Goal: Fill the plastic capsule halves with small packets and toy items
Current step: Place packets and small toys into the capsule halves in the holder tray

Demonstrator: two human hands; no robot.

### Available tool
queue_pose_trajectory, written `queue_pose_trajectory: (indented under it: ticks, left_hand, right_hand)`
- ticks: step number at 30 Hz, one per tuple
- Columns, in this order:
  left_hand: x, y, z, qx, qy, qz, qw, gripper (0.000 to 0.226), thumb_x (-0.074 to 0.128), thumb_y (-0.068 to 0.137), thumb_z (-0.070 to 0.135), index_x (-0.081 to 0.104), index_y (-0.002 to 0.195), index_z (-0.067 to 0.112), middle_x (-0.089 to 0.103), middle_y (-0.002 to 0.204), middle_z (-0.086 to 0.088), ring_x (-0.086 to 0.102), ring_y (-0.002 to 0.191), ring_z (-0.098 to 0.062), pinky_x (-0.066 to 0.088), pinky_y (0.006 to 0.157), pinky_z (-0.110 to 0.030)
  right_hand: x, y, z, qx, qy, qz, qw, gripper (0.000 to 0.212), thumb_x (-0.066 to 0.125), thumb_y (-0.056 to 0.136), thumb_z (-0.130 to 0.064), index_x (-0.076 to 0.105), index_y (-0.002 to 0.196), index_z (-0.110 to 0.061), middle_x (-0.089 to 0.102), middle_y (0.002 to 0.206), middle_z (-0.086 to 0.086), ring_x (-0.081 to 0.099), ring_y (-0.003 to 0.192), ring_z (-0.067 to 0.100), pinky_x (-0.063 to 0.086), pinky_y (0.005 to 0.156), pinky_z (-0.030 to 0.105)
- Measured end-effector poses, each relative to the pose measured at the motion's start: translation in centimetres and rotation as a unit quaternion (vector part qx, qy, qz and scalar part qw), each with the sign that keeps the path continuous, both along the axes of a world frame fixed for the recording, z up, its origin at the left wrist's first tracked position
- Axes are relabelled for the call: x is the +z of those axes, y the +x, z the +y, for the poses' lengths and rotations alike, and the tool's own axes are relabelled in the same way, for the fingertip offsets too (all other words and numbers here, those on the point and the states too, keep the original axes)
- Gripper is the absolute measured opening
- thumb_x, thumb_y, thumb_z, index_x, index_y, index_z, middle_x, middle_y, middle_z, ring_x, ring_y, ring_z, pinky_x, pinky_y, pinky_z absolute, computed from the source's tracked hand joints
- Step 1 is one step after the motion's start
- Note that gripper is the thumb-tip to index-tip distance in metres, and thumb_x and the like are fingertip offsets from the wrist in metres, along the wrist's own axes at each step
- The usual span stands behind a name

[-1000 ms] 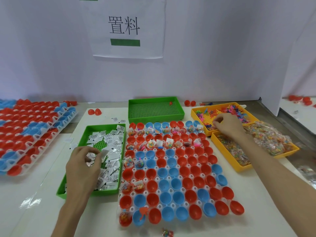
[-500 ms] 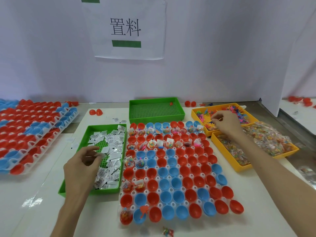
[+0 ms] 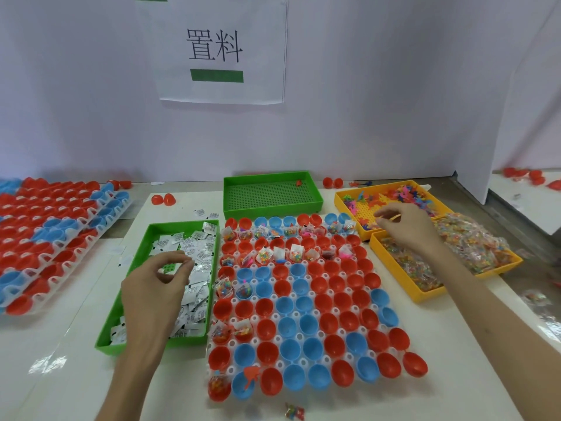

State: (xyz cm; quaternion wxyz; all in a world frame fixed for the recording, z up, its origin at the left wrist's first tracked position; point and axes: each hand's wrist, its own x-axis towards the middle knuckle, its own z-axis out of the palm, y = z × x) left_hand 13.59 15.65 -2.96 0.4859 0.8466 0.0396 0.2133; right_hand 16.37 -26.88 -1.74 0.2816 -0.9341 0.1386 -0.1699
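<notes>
A white holder (image 3: 232,343) in front of me carries several rows of red and blue capsule halves (image 3: 309,323). The far rows and a few left ones hold small bead bags. My left hand (image 3: 151,293) hovers with curled fingers over the green tray (image 3: 138,247) of white packets (image 3: 197,253); no packet shows between its fingertips, and its palm is hidden. At the far right my right hand (image 3: 406,227) pinches a small yellowish toy piece over the yellow tray (image 3: 343,197) of coloured toy pieces (image 3: 406,192).
A second yellow tray (image 3: 394,276) holds clear bead bags (image 3: 473,244). A nearly empty green tray (image 3: 273,209) stands behind the holder. Another filled capsule holder (image 3: 45,238) lies at the left. Loose red halves (image 3: 164,199) and a stray bag (image 3: 294,411) lie on the table.
My left hand has lifted off the packets and curled its fingers. My right hand has risen slightly over the toy tray with its fingertips pinched together.
</notes>
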Motion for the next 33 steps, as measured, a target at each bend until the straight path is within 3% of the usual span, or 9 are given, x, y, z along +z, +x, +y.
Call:
queue_pose_trajectory:
  ticks: [2, 5, 8, 10, 15, 19, 23, 27, 33]
  left_hand:
    - [-0.5, -0.3, 0.4, 0.011, 0.009, 0.001, 1.000, 0.008, 0.077, 0.086, 0.019, 0.073, 0.089, 0.026, 0.074, 0.098, 0.002, 0.066, 0.062, -0.017, 0.051, 0.060, -0.030]
    - [-0.5, -1.0, 0.5, 0.006, -0.006, -0.007, 1.000, 0.012, 0.077, 0.086, 0.016, 0.072, 0.085, 0.027, 0.073, 0.079, 0.006, 0.064, 0.053, -0.012, 0.048, 0.054, -0.013]
    - [-0.3, -1.6, 0.2, -0.011, -0.047, -0.015, 0.999, 0.012, 0.077, 0.086, 0.013, 0.073, 0.084, 0.023, 0.073, 0.079, 0.009, 0.068, 0.059, -0.004, 0.048, 0.052, -0.009]
    - [-0.3, -2.1, 0.1, -0.023, -0.063, -0.022, 0.998, 0.013, 0.077, 0.085, 0.011, 0.073, 0.083, 0.023, 0.073, 0.074, 0.011, 0.069, 0.062, -0.004, 0.050, 0.055, -0.009]
    - [-0.6, -2.8, 0.2, -0.036, -0.083, -0.013, 0.996, 0.015, 0.078, 0.084, 0.007, 0.074, 0.083, 0.021, 0.074, 0.075, 0.011, 0.070, 0.063, -0.005, 0.052, 0.060, -0.009]
    - [-0.3, -3.1, 0.3, -0.037, -0.090, -0.017, 0.995, 0.013, 0.078, 0.084, 0.009, 0.073, 0.084, 0.021, 0.074, 0.075, 0.008, 0.070, 0.063, -0.007, 0.053, 0.060, -0.011]
    - [0.0, -3.5, 0.4, -0.033, -0.101, -0.019, 0.994, 0.013, 0.079, 0.084, 0.011, 0.074, 0.084, 0.023, 0.074, 0.078, 0.012, 0.071, 0.063, -0.009, 0.055, 0.063, -0.016]
    - [0.2, -3.7, 0.3, -0.038, -0.107, -0.020, 0.993, 0.013, 0.078, 0.084, 0.009, 0.074, 0.084, 0.022, 0.074, 0.078, 0.010, 0.071, 0.063, -0.012, 0.057, 0.064, -0.019]
    - [0.7, -4.0, -0.5, -0.059, -0.127, -0.024, 0.990, 0.016, 0.078, 0.083, 0.008, 0.074, 0.082, 0.023, 0.074, 0.078, 0.008, 0.071, 0.063, -0.012, 0.056, 0.063, -0.017]
  right_hand:
    - [-0.7, 0.5, -0.7, -0.003, -0.018, 0.024, 1.000, 0.016, 0.066, 0.095, -0.021, 0.073, 0.108, -0.018, 0.069, 0.110, 0.001, 0.057, 0.089, 0.010, 0.044, 0.061, 0.020]
    - [-0.7, 1.8, -0.4, 0.024, -0.062, 0.099, 0.993, 0.019, 0.065, 0.094, -0.032, 0.074, 0.108, -0.024, 0.068, 0.108, -0.003, 0.057, 0.094, 0.012, 0.047, 0.072, 0.031]
    - [-0.2, 3.2, 0.2, 0.033, -0.081, 0.171, 0.981, 0.012, 0.066, 0.094, -0.033, 0.076, 0.093, -0.026, 0.070, 0.099, -0.005, 0.062, 0.097, 0.016, 0.054, 0.084, 0.040]
    - [0.2, 3.7, 0.6, 0.035, -0.067, 0.181, 0.981, 0.012, 0.067, 0.092, -0.023, 0.073, 0.082, -0.023, 0.072, 0.093, -0.002, 0.064, 0.089, 0.016, 0.055, 0.077, 0.037]
    - [1.2, 4.2, 1.3, 0.029, -0.083, 0.211, 0.974, 0.008, 0.069, 0.088, -0.008, 0.078, 0.086, -0.007, 0.071, 0.090, 0.005, 0.062, 0.080, 0.014, 0.050, 0.065, 0.029]
    - [1.8, 4.6, 1.8, 0.014, -0.101, 0.204, 0.974, 0.008, 0.072, 0.084, -0.001, 0.078, 0.083, -0.005, 0.072, 0.089, 0.007, 0.065, 0.083, 0.017, 0.052, 0.070, 0.029]
    - [1.3, 4.9, 1.0, -0.011, -0.071, 0.192, 0.979, 0.015, 0.075, 0.083, -0.001, 0.074, 0.072, -0.012, 0.070, 0.085, 0.005, 0.061, 0.076, 0.010, 0.050, 0.059, 0.023]
    - [0.9, 4.7, 0.2, -0.038, -0.089, 0.188, 0.977, 0.027, 0.077, 0.082, -0.010, 0.068, 0.063, -0.027, 0.065, 0.078, -0.007, 0.061, 0.078, 0.010, 0.053, 0.066, 0.032]
    - [0.8, 4.6, 0.4, -0.015, -0.070, 0.148, 0.986, 0.027, 0.082, 0.077, -0.006, 0.067, 0.067, -0.026, 0.065, 0.076, -0.006, 0.059, 0.072, 0.004, 0.046, 0.056, 0.022]
